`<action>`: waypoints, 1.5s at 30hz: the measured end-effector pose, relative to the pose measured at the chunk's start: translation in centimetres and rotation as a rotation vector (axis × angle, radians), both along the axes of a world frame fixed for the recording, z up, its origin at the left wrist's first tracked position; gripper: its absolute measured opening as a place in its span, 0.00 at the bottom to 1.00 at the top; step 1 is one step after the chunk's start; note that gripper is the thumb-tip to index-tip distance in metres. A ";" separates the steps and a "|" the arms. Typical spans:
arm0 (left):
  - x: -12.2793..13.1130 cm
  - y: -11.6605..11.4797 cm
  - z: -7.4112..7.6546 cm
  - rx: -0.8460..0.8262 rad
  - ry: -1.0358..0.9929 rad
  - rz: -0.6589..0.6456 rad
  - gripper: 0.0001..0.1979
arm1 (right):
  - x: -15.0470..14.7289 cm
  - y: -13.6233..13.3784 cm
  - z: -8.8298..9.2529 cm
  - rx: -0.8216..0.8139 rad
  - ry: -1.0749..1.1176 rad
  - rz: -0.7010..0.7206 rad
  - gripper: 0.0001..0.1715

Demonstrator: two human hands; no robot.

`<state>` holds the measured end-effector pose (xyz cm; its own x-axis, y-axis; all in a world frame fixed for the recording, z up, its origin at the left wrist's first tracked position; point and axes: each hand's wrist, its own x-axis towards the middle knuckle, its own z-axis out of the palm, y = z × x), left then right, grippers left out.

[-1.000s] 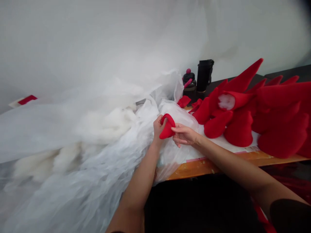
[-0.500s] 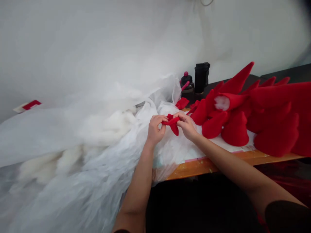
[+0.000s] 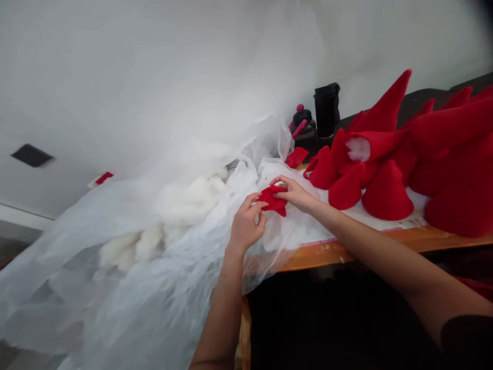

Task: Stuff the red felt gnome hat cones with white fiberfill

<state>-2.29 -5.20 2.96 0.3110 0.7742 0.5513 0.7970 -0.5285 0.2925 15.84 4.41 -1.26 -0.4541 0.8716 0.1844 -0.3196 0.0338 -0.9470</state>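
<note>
A small red fabric piece (image 3: 274,199) is held between my two hands above the plastic sheeting. My left hand (image 3: 246,222) pinches its left edge with thumb and fingers. At its upper right, my right hand (image 3: 295,194) grips the fabric, the thumb or a finger partly hidden in its folds. Just left of my hands, white stuffing (image 3: 188,198) lies in a large translucent plastic bag (image 3: 181,272). To the right stand several red cone-shaped fabric pieces (image 3: 387,192). One red cone (image 3: 379,144) lies on its side with white filling (image 3: 359,149) showing at its open end.
A black tumbler (image 3: 326,110) and a dark bottle with pink parts (image 3: 303,123) stand at the back by the wall. The wooden table edge (image 3: 346,251) runs in front of the red pieces. Another flat red piece (image 3: 296,156) lies near the bottle.
The view has shifted, so the table contents sit differently in the picture. The red piece is now spread wider and flatter between my hands; my left-hand fingers have shifted along its edge.
</note>
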 end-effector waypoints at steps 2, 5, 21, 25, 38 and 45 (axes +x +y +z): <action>-1.3 -0.6 1.1 0.114 -0.001 0.294 0.13 | 0.1 0.0 0.3 0.037 0.007 -0.083 0.18; -4.7 -0.7 3.2 0.209 0.020 0.846 0.21 | 0.0 -0.3 0.6 -0.027 0.047 -0.043 0.23; -6.9 -1.1 5.1 0.362 -0.114 0.762 0.14 | -0.2 -1.0 1.2 0.042 0.109 -0.037 0.21; -3.0 -2.3 4.1 0.468 -0.021 0.562 0.13 | -0.7 -0.8 0.2 0.192 -0.053 -0.225 0.18; 2.2 0.5 -1.6 -0.074 -0.064 0.069 0.11 | -1.2 -0.5 0.2 0.109 0.172 -0.050 0.20; 1.8 2.7 -2.6 -0.272 -0.497 0.166 0.13 | 0.3 -1.4 1.8 0.246 -0.052 0.086 0.19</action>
